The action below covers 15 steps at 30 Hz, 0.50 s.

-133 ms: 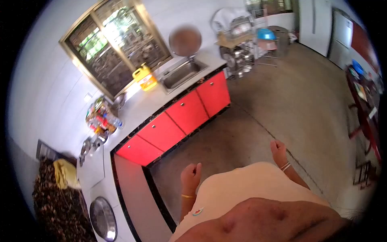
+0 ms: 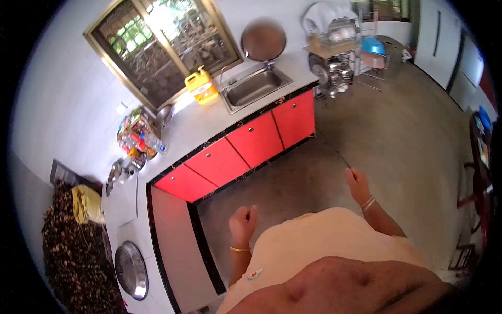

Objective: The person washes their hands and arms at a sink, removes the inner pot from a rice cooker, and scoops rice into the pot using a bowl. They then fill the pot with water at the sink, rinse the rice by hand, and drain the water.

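My left hand (image 2: 242,225), with a gold bangle at its wrist, hangs in front of my body with its fingers curled in and thumb up. Nothing shows in it. To the other side, my right hand (image 2: 357,186) wears pale bands at the wrist and is also loosely closed, held over the floor and touching nothing. Nearest to both hands are the red cabinet doors (image 2: 251,144) below the white countertop (image 2: 193,131), some distance beyond them.
On the counter stand a yellow jug (image 2: 201,88), a metal sink (image 2: 256,89), clustered bottles (image 2: 141,138) and a round metal lid (image 2: 130,269). A rack of pots (image 2: 334,73), a blue basin (image 2: 373,45) and a dark red table (image 2: 478,152) stand farther off, across the concrete floor (image 2: 408,131).
My view has turned, so the sink, jug and rack sit farther right and higher in it. Both hands have risen slightly in view and remain curled.
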Each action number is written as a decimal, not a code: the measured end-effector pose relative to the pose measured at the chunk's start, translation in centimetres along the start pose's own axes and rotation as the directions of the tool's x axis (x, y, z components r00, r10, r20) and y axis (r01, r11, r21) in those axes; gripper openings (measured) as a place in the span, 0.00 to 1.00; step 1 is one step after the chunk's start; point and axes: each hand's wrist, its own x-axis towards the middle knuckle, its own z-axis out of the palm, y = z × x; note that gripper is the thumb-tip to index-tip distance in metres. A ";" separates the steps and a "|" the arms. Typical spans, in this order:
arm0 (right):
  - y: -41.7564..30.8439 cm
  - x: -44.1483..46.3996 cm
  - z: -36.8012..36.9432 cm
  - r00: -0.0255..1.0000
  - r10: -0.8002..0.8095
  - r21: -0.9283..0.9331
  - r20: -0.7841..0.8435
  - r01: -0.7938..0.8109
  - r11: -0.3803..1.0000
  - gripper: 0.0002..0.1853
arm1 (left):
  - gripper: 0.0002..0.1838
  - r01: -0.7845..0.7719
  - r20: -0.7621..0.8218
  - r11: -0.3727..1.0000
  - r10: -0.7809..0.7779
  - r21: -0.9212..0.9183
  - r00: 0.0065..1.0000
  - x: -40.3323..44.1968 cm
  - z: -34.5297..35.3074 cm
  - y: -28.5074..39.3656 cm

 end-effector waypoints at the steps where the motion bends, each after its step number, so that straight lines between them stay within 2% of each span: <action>1: -0.4 3.1 1.0 0.996 -0.069 -0.025 0.051 0.070 0.997 0.20 | 0.18 0.031 -0.019 0.999 -0.031 0.023 0.999 0.9 1.2 -0.7; 2: 0.1 4.5 1.5 0.994 -0.042 -0.059 0.100 0.048 0.997 0.20 | 0.18 0.092 -0.004 0.996 -0.092 0.011 0.996 -0.2 3.2 -1.5; 4: -0.1 10.3 4.8 0.934 -0.225 -0.042 0.276 0.246 0.968 0.20 | 0.18 0.259 -0.039 0.965 -0.261 -0.040 0.965 2.3 5.4 -3.8; 7: 1.9 18.1 11.7 0.898 -0.243 -0.025 0.367 0.270 0.963 0.19 | 0.19 0.317 -0.059 0.948 -0.317 0.000 0.947 7.3 8.2 -8.5; 8: 2.4 20.1 13.9 0.896 -0.240 -0.013 0.375 0.263 0.965 0.19 | 0.19 0.325 -0.060 0.946 -0.324 0.014 0.944 9.3 9.3 -10.3; 10: 2.6 24.5 18.0 0.945 -0.163 0.079 0.283 0.146 0.986 0.19 | 0.19 0.286 -0.010 0.956 -0.286 0.066 0.958 14.6 11.6 -14.3; 11: 3.2 26.5 19.2 0.944 -0.148 0.062 0.294 0.136 0.989 0.19 | 0.19 0.302 0.002 0.952 -0.303 0.057 0.953 17.6 12.7 -15.3; 13: 4.3 29.7 20.9 0.966 -0.072 0.029 0.250 0.067 0.997 0.19 | 0.20 0.207 0.082 0.971 -0.217 0.119 0.973 24.9 14.7 -16.8; 14: 4.5 31.6 21.4 0.966 -0.043 0.006 0.257 0.043 0.999 0.19 | 0.21 0.199 0.095 0.978 -0.205 0.067 0.974 28.3 15.9 -17.6; 15: 4.7 33.6 21.8 0.971 -0.081 -0.020 0.226 0.088 0.996 0.19 | 0.21 0.193 0.110 0.981 -0.194 0.019 0.975 31.5 17.2 -18.3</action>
